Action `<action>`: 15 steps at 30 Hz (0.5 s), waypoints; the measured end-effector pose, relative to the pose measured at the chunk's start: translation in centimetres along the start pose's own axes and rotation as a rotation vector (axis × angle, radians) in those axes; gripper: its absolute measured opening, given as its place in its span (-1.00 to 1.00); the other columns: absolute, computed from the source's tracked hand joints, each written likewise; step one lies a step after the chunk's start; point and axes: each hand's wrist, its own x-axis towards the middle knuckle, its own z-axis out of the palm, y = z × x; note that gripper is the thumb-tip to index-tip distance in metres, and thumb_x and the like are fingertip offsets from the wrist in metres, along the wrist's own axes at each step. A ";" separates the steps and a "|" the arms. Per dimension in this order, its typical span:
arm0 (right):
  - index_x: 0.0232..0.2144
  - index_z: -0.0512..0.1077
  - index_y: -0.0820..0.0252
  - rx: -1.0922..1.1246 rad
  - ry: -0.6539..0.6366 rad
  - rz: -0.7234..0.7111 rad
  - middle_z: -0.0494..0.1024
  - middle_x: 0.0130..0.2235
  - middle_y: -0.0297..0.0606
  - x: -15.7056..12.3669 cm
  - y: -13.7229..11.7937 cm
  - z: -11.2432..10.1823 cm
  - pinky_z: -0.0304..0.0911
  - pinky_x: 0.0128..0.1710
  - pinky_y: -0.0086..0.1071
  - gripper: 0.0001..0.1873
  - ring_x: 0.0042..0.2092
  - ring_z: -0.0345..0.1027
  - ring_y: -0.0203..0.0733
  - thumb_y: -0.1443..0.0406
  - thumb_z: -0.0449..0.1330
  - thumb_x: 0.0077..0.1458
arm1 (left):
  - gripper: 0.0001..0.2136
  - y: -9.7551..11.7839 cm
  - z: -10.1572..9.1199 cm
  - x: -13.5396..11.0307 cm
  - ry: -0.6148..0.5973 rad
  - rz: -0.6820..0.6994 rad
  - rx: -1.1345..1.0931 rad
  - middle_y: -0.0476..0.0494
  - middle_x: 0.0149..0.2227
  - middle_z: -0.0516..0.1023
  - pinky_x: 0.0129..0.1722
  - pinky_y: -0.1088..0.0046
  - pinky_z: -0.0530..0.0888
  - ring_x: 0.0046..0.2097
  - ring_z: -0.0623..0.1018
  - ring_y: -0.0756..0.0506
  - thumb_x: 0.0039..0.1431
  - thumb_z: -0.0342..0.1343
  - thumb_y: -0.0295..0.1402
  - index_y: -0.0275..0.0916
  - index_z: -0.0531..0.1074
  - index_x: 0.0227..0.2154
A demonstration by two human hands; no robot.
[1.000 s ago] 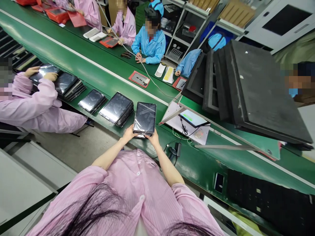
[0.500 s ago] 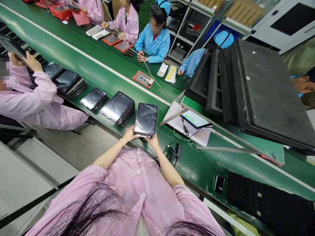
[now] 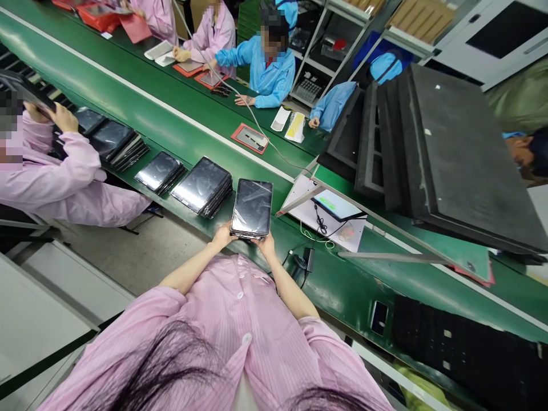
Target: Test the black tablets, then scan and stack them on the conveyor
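Observation:
A small stack of dark tablets [image 3: 252, 207] with glossy screens rests on the near edge of the green bench [image 3: 342, 285]. My left hand [image 3: 222, 234] grips its near left corner and my right hand [image 3: 266, 243] grips its near right corner, fingers curled round the edge. Just left of it lies another pile of tablets [image 3: 201, 185], and a further pile [image 3: 159, 172] sits beyond that.
A lit tablet [image 3: 336, 204] with cables lies on white paper to the right. Black foam trays [image 3: 428, 148] are stacked at the right. A person in pink [image 3: 64, 182] works at the left; others sit across the green conveyor [image 3: 141, 114].
My hands and the stack have barely shifted. The person at the left has lifted a tablet off the piles and holds it up.

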 end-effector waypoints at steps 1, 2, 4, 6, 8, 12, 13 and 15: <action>0.29 0.43 0.21 -0.003 0.014 0.010 0.67 0.20 0.02 -0.2 0.0 0.1 0.40 0.29 0.07 -0.07 0.23 0.53 0.19 0.03 0.55 -0.08 | -0.30 -0.1 0.1 -0.1 -0.001 0.001 0.008 -0.46 0.22 0.68 0.35 0.09 0.52 0.29 0.65 -0.40 0.00 0.59 -0.54 -0.30 0.50 0.23; 0.26 0.46 0.22 -0.005 0.030 0.018 0.68 0.19 0.03 -0.4 -0.1 0.2 0.41 0.28 0.06 -0.11 0.21 0.54 0.19 0.04 0.55 -0.08 | -0.29 -0.1 0.3 -0.3 0.000 0.000 0.014 -0.47 0.24 0.66 0.36 0.10 0.51 0.30 0.64 -0.39 0.01 0.59 -0.53 -0.30 0.49 0.24; 0.17 0.51 0.22 -0.008 0.062 0.035 0.70 0.15 0.05 -0.8 -0.2 0.4 0.41 0.27 0.05 -0.21 0.20 0.55 0.21 0.06 0.53 -0.08 | -0.27 -0.2 0.6 -0.7 0.006 -0.010 0.019 -0.48 0.28 0.63 0.38 0.10 0.49 0.34 0.62 -0.39 0.00 0.59 -0.52 -0.30 0.49 0.25; 0.10 0.54 0.21 -0.009 0.083 0.044 0.71 0.13 0.07 -1.3 -0.4 0.6 0.42 0.27 0.04 -0.31 0.18 0.57 0.21 0.08 0.52 -0.07 | -0.27 -0.2 1.1 -1.1 0.024 -0.031 0.021 -0.48 0.29 0.63 0.38 0.07 0.48 0.35 0.60 -0.39 -0.01 0.59 -0.54 -0.28 0.49 0.25; 0.06 0.55 0.21 -0.008 0.095 0.049 0.71 0.13 0.07 -1.7 -0.7 0.7 0.43 0.27 0.03 -0.36 0.17 0.58 0.21 0.09 0.50 -0.05 | -0.34 -0.3 1.5 -1.4 0.040 -0.049 0.035 -0.47 0.26 0.65 0.37 0.04 0.49 0.34 0.62 -0.39 0.04 0.56 -0.54 -0.25 0.51 0.22; 0.03 0.56 0.24 -0.016 0.102 0.078 0.73 0.09 0.08 -2.3 -1.4 0.8 0.42 0.27 0.03 -0.45 0.18 0.58 0.25 0.11 0.44 0.03 | -0.52 -0.3 1.8 -1.6 0.046 -0.080 0.098 -0.47 0.16 0.71 0.35 0.00 0.50 0.29 0.66 -0.40 0.14 0.51 -0.51 -0.26 0.57 0.11; 0.03 0.56 0.25 -0.016 0.103 0.089 0.74 0.07 0.08 -2.5 -1.6 0.8 0.43 0.26 0.02 -0.47 0.17 0.59 0.27 0.11 0.42 0.05 | -0.56 -0.3 1.8 -1.6 0.045 -0.088 0.106 -0.46 0.14 0.72 0.35 0.00 0.50 0.27 0.67 -0.41 0.15 0.51 -0.50 -0.26 0.58 0.09; 0.02 0.57 0.25 -0.007 0.110 0.111 0.75 0.06 0.11 -2.7 -1.9 0.8 0.46 0.21 0.01 -0.49 0.14 0.62 0.28 0.10 0.40 0.08 | -0.61 -0.3 1.8 -1.7 0.042 -0.099 0.109 -0.43 0.09 0.74 0.34 0.01 0.50 0.24 0.69 -0.40 0.17 0.51 -0.46 -0.25 0.60 0.04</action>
